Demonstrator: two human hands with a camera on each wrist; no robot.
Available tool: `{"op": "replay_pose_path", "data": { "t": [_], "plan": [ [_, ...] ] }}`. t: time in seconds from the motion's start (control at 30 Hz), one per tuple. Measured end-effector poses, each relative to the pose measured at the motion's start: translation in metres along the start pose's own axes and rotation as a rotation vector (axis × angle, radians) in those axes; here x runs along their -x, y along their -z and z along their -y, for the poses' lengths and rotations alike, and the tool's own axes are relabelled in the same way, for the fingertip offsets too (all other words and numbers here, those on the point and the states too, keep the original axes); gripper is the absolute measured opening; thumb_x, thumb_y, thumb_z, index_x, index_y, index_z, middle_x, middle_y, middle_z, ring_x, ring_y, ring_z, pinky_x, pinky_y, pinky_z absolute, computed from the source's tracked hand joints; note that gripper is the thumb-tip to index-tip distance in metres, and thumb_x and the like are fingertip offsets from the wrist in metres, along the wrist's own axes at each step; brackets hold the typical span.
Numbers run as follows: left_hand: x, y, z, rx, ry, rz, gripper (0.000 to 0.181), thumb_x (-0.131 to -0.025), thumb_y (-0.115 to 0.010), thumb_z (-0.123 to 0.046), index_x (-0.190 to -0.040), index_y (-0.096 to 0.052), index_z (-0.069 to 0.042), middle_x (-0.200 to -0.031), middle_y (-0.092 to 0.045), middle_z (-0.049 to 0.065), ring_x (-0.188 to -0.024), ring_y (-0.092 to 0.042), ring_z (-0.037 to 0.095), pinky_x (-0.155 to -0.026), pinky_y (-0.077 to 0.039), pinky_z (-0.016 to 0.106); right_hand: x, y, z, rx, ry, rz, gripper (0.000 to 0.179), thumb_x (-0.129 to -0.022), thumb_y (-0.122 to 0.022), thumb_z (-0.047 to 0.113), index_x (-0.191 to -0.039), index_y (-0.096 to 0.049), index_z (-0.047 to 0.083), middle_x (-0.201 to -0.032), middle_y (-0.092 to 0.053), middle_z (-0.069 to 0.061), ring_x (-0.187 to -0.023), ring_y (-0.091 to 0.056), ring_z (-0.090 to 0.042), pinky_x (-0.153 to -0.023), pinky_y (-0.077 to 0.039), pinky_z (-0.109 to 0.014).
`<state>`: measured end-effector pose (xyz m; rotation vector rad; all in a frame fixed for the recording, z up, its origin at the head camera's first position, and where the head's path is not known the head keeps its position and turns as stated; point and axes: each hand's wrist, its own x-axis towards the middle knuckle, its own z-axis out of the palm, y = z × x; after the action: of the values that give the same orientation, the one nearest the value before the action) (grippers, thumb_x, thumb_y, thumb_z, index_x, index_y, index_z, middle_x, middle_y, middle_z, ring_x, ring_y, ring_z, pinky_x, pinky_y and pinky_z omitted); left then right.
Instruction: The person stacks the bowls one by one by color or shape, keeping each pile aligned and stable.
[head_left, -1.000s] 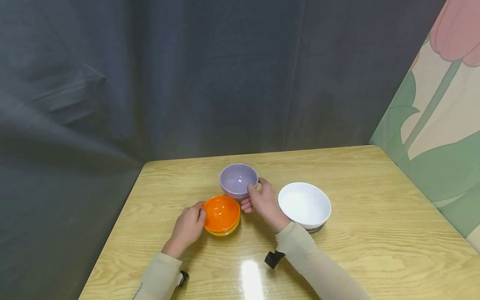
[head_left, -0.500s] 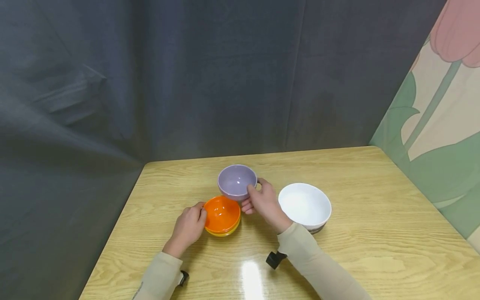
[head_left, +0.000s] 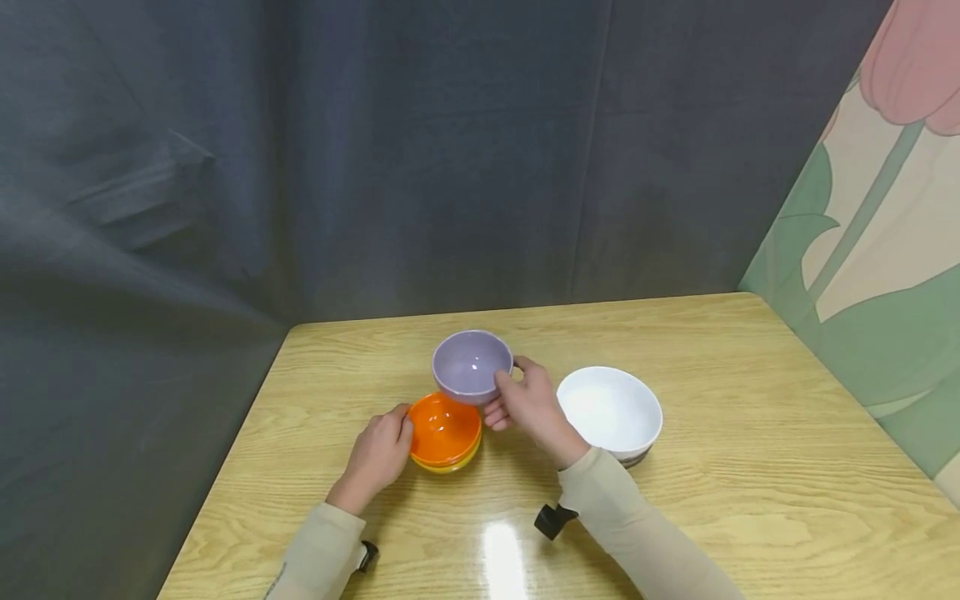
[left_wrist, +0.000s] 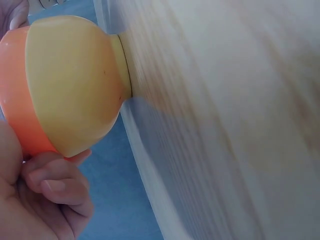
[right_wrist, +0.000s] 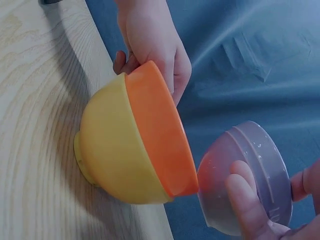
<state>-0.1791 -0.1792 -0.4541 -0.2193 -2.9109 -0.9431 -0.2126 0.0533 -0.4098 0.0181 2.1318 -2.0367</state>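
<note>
An orange bowl (head_left: 442,429) sits nested in a yellow bowl (left_wrist: 75,85), whose foot stands on the table. My left hand (head_left: 378,450) grips the orange bowl's left rim between thumb and fingers. The purple bowl (head_left: 470,365) is held up just behind the orange one by my right hand (head_left: 532,408). Its thumb lies over the purple rim and the fingers are on the outside. In the right wrist view, the purple bowl's wall (right_wrist: 230,170) is beside the orange rim, touching or almost touching it. The contact between them is partly unclear.
To the right stands a white bowl (head_left: 611,410), with a darker patterned base or lower bowl under it, partly hidden by the right wrist. The wooden table (head_left: 750,467) ends at a dark curtain (head_left: 480,167) behind and to the left.
My right hand has brought the purple bowl slightly left and toward me, so it now overlaps the orange bowl's far rim in the head view. The left hand stays almost still.
</note>
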Motion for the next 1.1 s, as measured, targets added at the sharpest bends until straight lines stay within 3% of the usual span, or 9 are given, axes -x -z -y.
{"op": "replay_pose_path", "data": {
  "t": [0.57,0.9,1.1],
  "plan": [
    [0.001,-0.002,0.001,0.013,0.013,-0.005,0.032,-0.103,-0.043,-0.011,-0.123,-0.063,0.004,-0.066,-0.053,0.000,-0.053,-0.044,0.012,-0.049,-0.038,0.027,0.008,-0.005,0.001,0.044,0.018,0.033,0.058,-0.095,-0.047,0.011,-0.148,-0.034,-0.009,-0.064,-0.067,-0.019,-0.046,-0.064,-0.019,-0.049,-0.058,-0.042],
    [-0.001,0.000,0.002,0.021,-0.012,-0.027,0.029,-0.107,-0.041,-0.016,-0.106,-0.067,-0.003,-0.065,-0.050,-0.002,-0.057,-0.045,0.012,-0.052,-0.041,0.029,0.011,-0.007,0.000,0.068,0.028,0.081,0.060,-0.095,-0.047,0.011,-0.150,-0.032,-0.007,-0.063,-0.067,-0.019,-0.045,-0.064,-0.019,-0.048,-0.058,-0.039],
    [-0.001,0.006,0.001,0.020,-0.001,-0.014,0.038,-0.109,-0.036,-0.023,-0.108,-0.067,-0.003,-0.069,-0.055,0.002,-0.063,-0.051,0.017,-0.058,-0.045,0.033,0.015,-0.010,0.000,0.088,0.046,0.093,0.059,-0.095,-0.048,0.010,-0.149,-0.034,-0.007,-0.061,-0.066,-0.017,-0.045,-0.064,-0.019,-0.047,-0.057,-0.039]
  ]
}}
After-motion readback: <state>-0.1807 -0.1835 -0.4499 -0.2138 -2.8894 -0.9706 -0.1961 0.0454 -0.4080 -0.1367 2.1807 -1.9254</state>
